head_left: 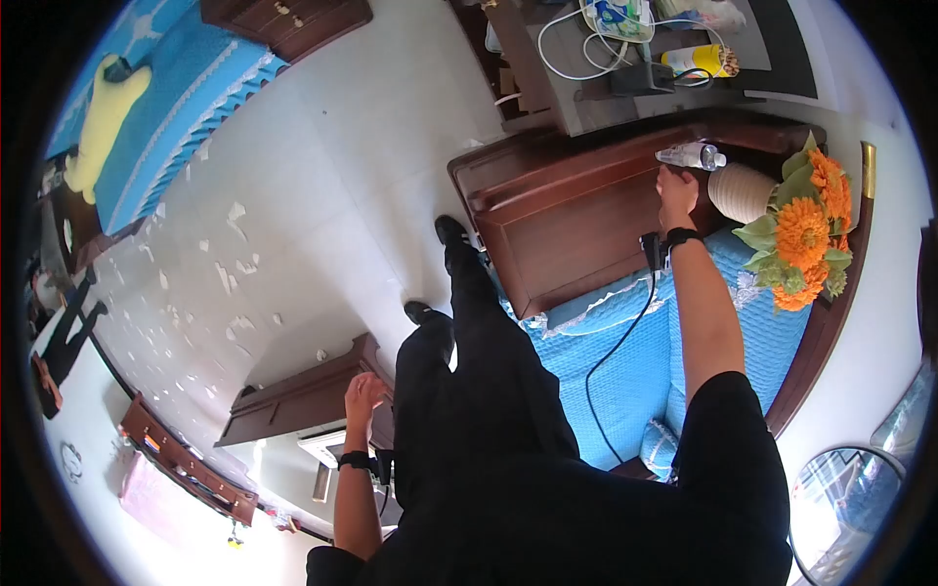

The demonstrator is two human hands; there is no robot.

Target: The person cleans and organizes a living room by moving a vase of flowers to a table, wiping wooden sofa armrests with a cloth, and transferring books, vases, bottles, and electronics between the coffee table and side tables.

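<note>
My right hand (676, 195) reaches over a dark brown wooden surface (576, 225), its fingers loosely bent. Just beyond the fingertips is a clear plastic bottle (692, 156) with a pale cap; whether the fingers touch it I cannot tell. Close by on the right stands a cream ribbed vase (740, 191) with orange artificial flowers (801, 232). My left hand (364, 398) hangs at my left side near a dark wooden piece of furniture (298, 396), fingers loosely bent and holding nothing visible. Both wrists wear black bands.
A blue quilted sofa (625, 366) lies below the wooden surface. A desk (586, 107) behind it bears cables and a yellow canister (699, 62). White scraps (237, 217) litter the floor. A blue-covered bed (181, 107) and another person (63, 342) are at the left.
</note>
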